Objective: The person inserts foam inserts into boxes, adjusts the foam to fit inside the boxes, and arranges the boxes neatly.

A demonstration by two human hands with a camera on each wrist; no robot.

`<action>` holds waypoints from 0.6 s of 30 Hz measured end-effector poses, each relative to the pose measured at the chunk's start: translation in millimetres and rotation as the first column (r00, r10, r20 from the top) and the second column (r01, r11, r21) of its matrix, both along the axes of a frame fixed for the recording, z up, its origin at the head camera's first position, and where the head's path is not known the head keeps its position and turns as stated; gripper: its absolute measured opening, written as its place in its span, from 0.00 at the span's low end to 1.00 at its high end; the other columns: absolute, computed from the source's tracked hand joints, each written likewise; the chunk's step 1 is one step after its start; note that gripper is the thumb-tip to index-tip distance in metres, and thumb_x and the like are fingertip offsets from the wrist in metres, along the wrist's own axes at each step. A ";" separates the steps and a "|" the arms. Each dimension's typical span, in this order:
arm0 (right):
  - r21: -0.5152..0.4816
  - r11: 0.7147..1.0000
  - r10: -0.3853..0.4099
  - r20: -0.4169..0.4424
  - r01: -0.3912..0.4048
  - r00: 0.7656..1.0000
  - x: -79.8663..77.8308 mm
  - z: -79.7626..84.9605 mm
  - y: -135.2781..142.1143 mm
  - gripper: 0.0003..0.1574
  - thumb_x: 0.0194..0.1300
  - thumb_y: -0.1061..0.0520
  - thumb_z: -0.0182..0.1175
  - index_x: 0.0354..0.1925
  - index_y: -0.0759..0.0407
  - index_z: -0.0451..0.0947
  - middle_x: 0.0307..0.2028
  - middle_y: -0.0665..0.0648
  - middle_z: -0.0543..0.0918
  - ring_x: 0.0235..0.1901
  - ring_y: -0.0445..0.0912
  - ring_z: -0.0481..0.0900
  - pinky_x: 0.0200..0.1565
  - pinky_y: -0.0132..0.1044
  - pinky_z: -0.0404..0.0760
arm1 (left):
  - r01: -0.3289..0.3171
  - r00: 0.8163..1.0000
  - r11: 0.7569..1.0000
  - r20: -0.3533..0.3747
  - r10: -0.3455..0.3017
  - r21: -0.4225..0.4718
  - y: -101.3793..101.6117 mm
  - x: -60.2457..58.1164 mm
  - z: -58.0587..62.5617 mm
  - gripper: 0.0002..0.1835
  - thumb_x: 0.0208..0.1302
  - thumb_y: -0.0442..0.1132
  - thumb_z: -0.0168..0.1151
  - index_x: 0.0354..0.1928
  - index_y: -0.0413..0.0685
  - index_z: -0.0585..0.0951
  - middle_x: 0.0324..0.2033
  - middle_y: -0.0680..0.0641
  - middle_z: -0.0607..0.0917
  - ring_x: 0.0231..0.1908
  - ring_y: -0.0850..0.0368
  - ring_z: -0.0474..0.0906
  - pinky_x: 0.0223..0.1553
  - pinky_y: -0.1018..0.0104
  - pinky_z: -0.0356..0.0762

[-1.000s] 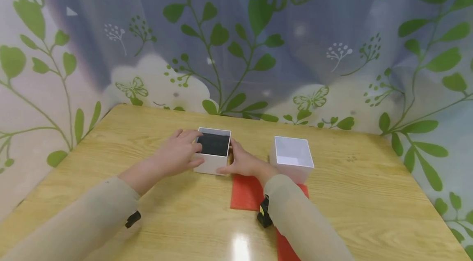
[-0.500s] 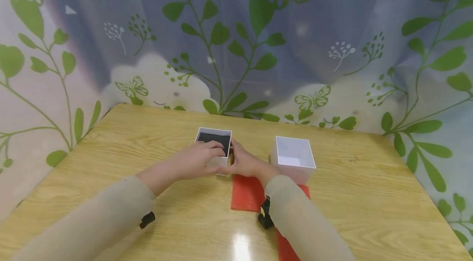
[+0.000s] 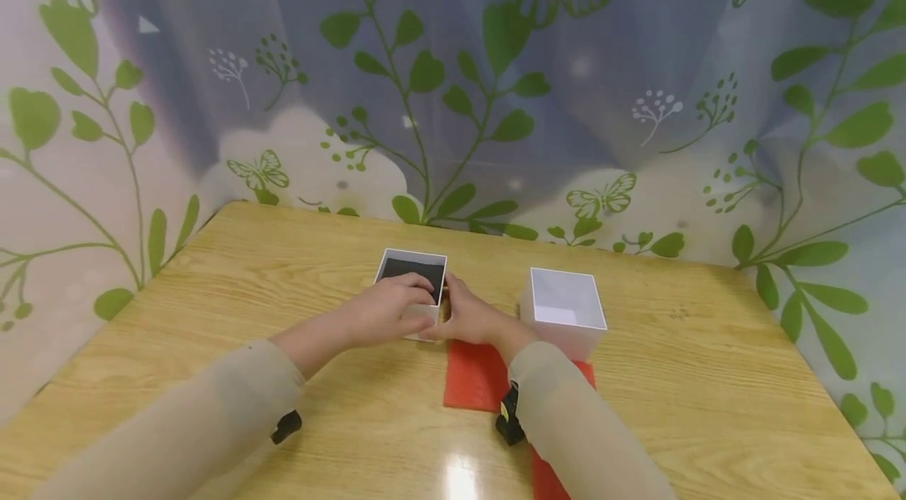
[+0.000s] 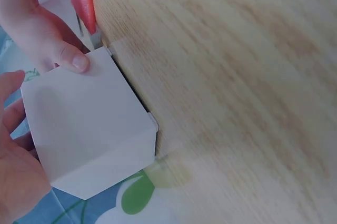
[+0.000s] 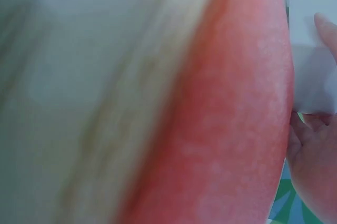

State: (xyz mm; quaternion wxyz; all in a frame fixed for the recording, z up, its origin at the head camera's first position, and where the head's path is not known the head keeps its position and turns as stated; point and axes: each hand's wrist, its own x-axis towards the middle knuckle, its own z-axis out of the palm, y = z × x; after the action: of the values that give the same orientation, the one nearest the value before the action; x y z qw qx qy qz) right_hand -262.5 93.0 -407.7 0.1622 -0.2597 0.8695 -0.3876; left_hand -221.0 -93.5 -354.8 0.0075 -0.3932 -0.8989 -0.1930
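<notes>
A white open-topped box stands on the table, its front face (image 4: pixel 89 124) plain in the left wrist view. Inside it lies a flat black piece (image 3: pixel 406 267), whose kind I cannot make out. My left hand (image 3: pixel 385 313) reaches over the near rim, its bent fingers on the black piece; the fingertips are partly hidden. With my right hand (image 3: pixel 474 319) I hold the box at its right near corner, thumb on the front face and fingers along the right side. The right wrist view shows only part of the box (image 5: pixel 305 76) and of that hand (image 5: pixel 316 166).
A second white open box (image 3: pixel 566 299) stands to the right. Red sheet material (image 3: pixel 470 382) lies on the wooden table (image 3: pixel 708 406) under my right forearm. A leaf-patterned curtain (image 3: pixel 453 52) hangs behind the table's far edge.
My left hand has moved right from the box's left side, its fingers now over the black piece near the front rim. My right hand keeps its place on the box.
</notes>
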 end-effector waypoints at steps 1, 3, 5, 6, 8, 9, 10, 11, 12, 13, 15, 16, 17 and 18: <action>-0.003 1.000 0.000 -0.002 0.000 1.000 0.2 -0.2 -0.3 0.57 0.51 0.49 0.71 0.67 0.61 0.47 0.61 0.61 0.58 0.60 0.50 0.60 0.64 0.44 0.56 | -0.005 1.000 1.000 0.001 0.005 0.005 -0.2 0.3 -0.2 0.12 0.64 0.40 0.58 0.43 0.41 0.82 0.50 0.43 0.77 0.48 0.50 0.74 0.51 0.59 0.72; -0.004 1.000 -0.001 -0.006 0.001 1.000 0.3 -0.3 -1.3 0.56 0.51 0.49 0.71 0.66 0.61 0.47 0.61 0.61 0.59 0.59 0.50 0.61 0.64 0.44 0.57 | -0.014 1.000 1.000 0.001 0.014 0.020 -0.5 0.5 -0.9 0.11 0.64 0.40 0.58 0.42 0.42 0.82 0.49 0.44 0.77 0.48 0.51 0.74 0.51 0.59 0.72; -0.003 1.000 -0.003 -0.010 0.003 1.000 -0.9 -0.8 -0.6 0.56 0.51 0.50 0.71 0.66 0.61 0.48 0.60 0.61 0.60 0.59 0.50 0.62 0.63 0.44 0.57 | -0.018 1.000 1.000 -0.006 0.018 0.026 1.0 -0.8 -1.7 0.10 0.64 0.40 0.59 0.42 0.42 0.82 0.49 0.44 0.77 0.48 0.51 0.74 0.51 0.60 0.72; -0.001 1.000 -0.004 -0.011 0.004 1.000 -1.3 -0.5 -0.5 0.56 0.51 0.50 0.71 0.66 0.61 0.48 0.60 0.61 0.60 0.59 0.50 0.62 0.64 0.43 0.57 | -0.022 1.000 0.999 -0.006 0.022 0.028 1.7 -0.9 -1.4 0.10 0.64 0.40 0.59 0.41 0.41 0.83 0.48 0.44 0.77 0.48 0.51 0.74 0.51 0.59 0.72; 0.003 1.000 -0.001 -0.011 0.002 1.000 -2.4 -1.1 -0.2 0.56 0.52 0.50 0.71 0.66 0.61 0.48 0.60 0.61 0.60 0.59 0.49 0.62 0.64 0.42 0.57 | -0.028 1.000 0.999 -0.006 0.028 0.027 2.7 -1.3 -1.9 0.10 0.64 0.39 0.59 0.41 0.41 0.83 0.48 0.43 0.78 0.48 0.50 0.75 0.51 0.59 0.72; 0.003 1.000 0.000 -0.009 0.000 1.000 -2.8 -1.2 0.0 0.56 0.52 0.51 0.71 0.67 0.62 0.47 0.60 0.61 0.60 0.59 0.49 0.62 0.64 0.42 0.57 | -0.029 1.000 0.999 -0.006 0.029 0.024 3.2 -1.3 -1.9 0.10 0.64 0.39 0.59 0.41 0.41 0.83 0.48 0.43 0.77 0.48 0.50 0.75 0.51 0.59 0.72; 0.003 1.000 0.004 -0.010 -0.004 1.000 -3.1 -1.6 0.0 0.56 0.52 0.51 0.71 0.67 0.62 0.48 0.60 0.61 0.60 0.59 0.49 0.63 0.64 0.42 0.57 | -0.030 1.000 0.999 -0.005 0.030 0.021 3.6 -0.8 -1.6 0.10 0.64 0.39 0.59 0.41 0.41 0.83 0.48 0.43 0.78 0.48 0.50 0.75 0.51 0.58 0.72; 0.000 1.000 0.006 -0.010 -0.006 1.000 -3.1 -1.8 0.2 0.56 0.51 0.51 0.71 0.67 0.62 0.48 0.60 0.61 0.61 0.59 0.49 0.63 0.64 0.42 0.57 | -0.027 1.000 0.999 -0.012 0.027 0.016 3.8 -0.4 -1.6 0.10 0.64 0.39 0.58 0.41 0.40 0.83 0.48 0.43 0.78 0.47 0.49 0.75 0.51 0.58 0.72; -0.003 1.000 0.009 -0.011 -0.009 1.000 -3.1 -2.0 0.2 0.55 0.51 0.52 0.71 0.66 0.62 0.48 0.60 0.61 0.61 0.59 0.49 0.63 0.64 0.41 0.57 | -0.025 1.000 1.000 -0.018 0.025 0.011 4.0 -0.4 -1.8 0.10 0.64 0.39 0.58 0.41 0.41 0.83 0.48 0.43 0.78 0.47 0.49 0.75 0.51 0.57 0.72; -0.011 1.000 0.015 -0.016 -0.016 1.000 -3.1 -2.4 0.2 0.55 0.51 0.53 0.71 0.66 0.62 0.48 0.60 0.61 0.61 0.58 0.49 0.63 0.63 0.42 0.57 | -0.024 0.999 1.000 -0.025 0.024 0.008 4.4 -0.2 -1.9 0.10 0.64 0.40 0.58 0.40 0.41 0.83 0.48 0.43 0.78 0.48 0.50 0.75 0.52 0.57 0.71; -0.021 0.999 0.026 -0.020 -0.027 0.999 -3.1 -2.7 -0.1 0.55 0.51 0.53 0.71 0.66 0.62 0.48 0.60 0.61 0.61 0.58 0.48 0.63 0.63 0.41 0.57 | -0.024 0.999 1.000 -0.044 0.024 -0.002 4.8 0.1 -1.9 0.10 0.64 0.40 0.58 0.40 0.41 0.83 0.47 0.43 0.78 0.48 0.50 0.75 0.52 0.56 0.70; -0.025 0.999 0.033 -0.023 -0.034 0.999 -3.2 -2.8 -0.3 0.55 0.51 0.53 0.71 0.66 0.62 0.48 0.60 0.61 0.61 0.58 0.48 0.63 0.63 0.41 0.57 | -0.027 0.998 1.000 -0.052 0.027 -0.008 4.9 0.3 -2.0 0.10 0.64 0.40 0.58 0.39 0.41 0.83 0.47 0.43 0.79 0.48 0.50 0.75 0.53 0.55 0.70; -0.031 0.999 0.038 -0.025 -0.039 0.999 -3.2 -2.7 -0.5 0.55 0.51 0.54 0.71 0.66 0.62 0.48 0.60 0.61 0.61 0.58 0.48 0.63 0.63 0.41 0.57 | -0.032 0.998 0.999 -0.058 0.031 -0.015 5.2 0.3 -2.2 0.10 0.63 0.40 0.58 0.39 0.41 0.83 0.47 0.44 0.79 0.48 0.51 0.75 0.53 0.54 0.69; -0.039 0.998 0.045 -0.029 -0.046 0.999 -3.2 -2.6 -0.5 0.54 0.51 0.54 0.71 0.66 0.63 0.49 0.60 0.61 0.61 0.58 0.48 0.63 0.63 0.42 0.57 | -0.041 0.998 0.999 -0.054 0.040 -0.020 5.4 0.4 -2.3 0.11 0.63 0.40 0.59 0.40 0.41 0.83 0.47 0.44 0.79 0.49 0.51 0.74 0.53 0.52 0.68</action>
State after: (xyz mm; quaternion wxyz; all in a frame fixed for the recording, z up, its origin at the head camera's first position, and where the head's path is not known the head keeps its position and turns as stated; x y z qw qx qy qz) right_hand -265.7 92.5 -410.3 0.1536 -0.2879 0.8578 -0.3971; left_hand -220.6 -88.1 -357.1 0.0314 -0.3799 -0.9082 -0.1729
